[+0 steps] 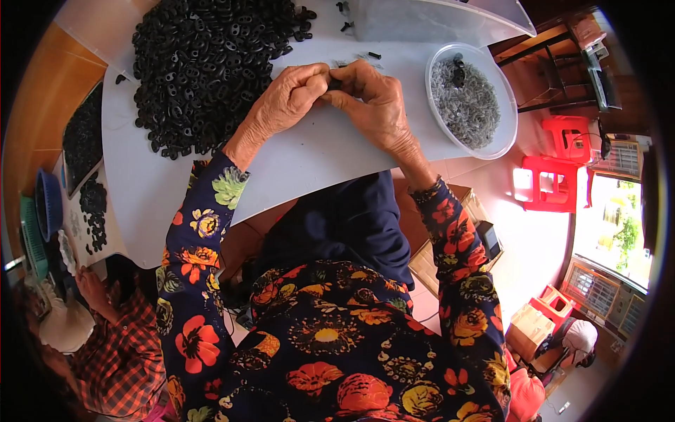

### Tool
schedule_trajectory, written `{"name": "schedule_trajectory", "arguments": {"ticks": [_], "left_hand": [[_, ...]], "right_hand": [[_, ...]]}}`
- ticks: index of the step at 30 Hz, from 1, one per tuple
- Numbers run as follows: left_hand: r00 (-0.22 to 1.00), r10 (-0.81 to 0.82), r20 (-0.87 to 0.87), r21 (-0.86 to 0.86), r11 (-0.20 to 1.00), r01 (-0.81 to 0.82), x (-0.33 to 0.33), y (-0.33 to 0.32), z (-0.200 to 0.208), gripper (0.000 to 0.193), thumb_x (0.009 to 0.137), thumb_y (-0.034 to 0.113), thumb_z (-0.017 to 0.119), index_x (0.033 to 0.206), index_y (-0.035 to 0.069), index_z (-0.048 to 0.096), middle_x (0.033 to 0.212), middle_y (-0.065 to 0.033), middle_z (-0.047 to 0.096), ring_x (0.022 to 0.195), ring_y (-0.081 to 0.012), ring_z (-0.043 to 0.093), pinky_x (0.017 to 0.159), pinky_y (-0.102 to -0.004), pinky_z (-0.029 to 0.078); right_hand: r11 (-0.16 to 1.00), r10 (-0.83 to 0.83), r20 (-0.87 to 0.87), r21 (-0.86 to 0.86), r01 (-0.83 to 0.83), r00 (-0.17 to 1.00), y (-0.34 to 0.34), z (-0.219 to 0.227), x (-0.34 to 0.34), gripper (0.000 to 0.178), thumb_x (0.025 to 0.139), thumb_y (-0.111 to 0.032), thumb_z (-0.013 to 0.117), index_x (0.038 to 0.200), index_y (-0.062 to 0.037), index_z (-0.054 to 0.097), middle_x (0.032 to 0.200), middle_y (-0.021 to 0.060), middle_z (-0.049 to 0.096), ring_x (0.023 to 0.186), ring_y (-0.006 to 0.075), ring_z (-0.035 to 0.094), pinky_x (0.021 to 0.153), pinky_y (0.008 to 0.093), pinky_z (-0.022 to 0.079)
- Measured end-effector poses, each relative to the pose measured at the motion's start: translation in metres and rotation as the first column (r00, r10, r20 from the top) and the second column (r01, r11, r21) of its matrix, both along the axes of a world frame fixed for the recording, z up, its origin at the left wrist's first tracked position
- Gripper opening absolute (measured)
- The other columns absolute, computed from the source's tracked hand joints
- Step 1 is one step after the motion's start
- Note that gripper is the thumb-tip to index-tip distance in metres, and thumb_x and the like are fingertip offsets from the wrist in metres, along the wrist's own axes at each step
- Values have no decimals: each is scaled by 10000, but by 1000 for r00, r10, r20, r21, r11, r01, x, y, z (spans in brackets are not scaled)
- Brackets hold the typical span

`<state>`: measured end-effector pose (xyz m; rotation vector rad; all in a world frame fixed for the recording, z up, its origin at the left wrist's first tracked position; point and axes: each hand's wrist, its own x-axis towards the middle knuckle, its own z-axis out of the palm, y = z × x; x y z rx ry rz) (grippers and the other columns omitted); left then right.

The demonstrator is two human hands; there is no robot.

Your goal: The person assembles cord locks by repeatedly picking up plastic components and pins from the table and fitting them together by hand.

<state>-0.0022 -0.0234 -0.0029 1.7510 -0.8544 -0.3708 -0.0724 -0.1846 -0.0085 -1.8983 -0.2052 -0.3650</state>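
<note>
My left hand (295,95) and my right hand (373,102) meet above the white table, fingers curled and thumbs pressed in. Pinched between their fingertips is a small black plastic piece (334,83), mostly covered by the fingers, so its exact shape does not show. Close by on the left rises a big heap of black oval plastic pieces with two holes (204,77). Just beyond my right hand lie a small black peg-like part (375,55) and some tiny clear bits.
A round clear tub (510,130) of small transparent parts, with some black ones, sits at the table's right. Behind is a translucent plastic bin (436,24). Black parts lie by blue (48,204) and green baskets at far left. A checked-shirt person (126,359) works lower left; red stools (552,184) stand right.
</note>
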Motion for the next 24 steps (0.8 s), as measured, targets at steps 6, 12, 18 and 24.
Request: {"name": "schedule_trajectory", "arguments": {"ticks": [6,12,18,24], "left_hand": [[1000,13,-21,2,1000,-13,2,0,-2,263,892,233,448,763,5,429,627,-70,376,590,-157,347,555,-310,368],[999,52,2,-32,998,-52,2,-1,-4,252,904,215,453,766,4,438,619,-66,380,574,-138,354,537,-301,367],[984,150,100,-143,980,-135,-4,-8,-9,207,917,150,473,770,7,449,606,-26,377,562,-97,346,502,-265,351],[972,200,121,-181,967,-177,-9,-11,-7,169,908,96,491,770,9,448,608,-34,383,550,-97,339,490,-256,348]], "right_hand": [[999,5,-47,44,-3,999,-1,-6,2,254,742,-38,745,941,22,597,772,89,689,713,126,665,659,262,533],[995,28,-93,98,-18,995,0,3,0,245,790,-39,711,990,31,587,787,92,688,723,119,652,690,256,527],[926,72,-159,379,-7,985,0,3,1,214,863,-33,635,1053,40,569,846,82,659,781,107,621,732,242,503],[916,57,-158,402,12,986,2,3,3,229,861,-7,607,1082,22,559,821,55,634,734,92,595,691,228,494]]}}
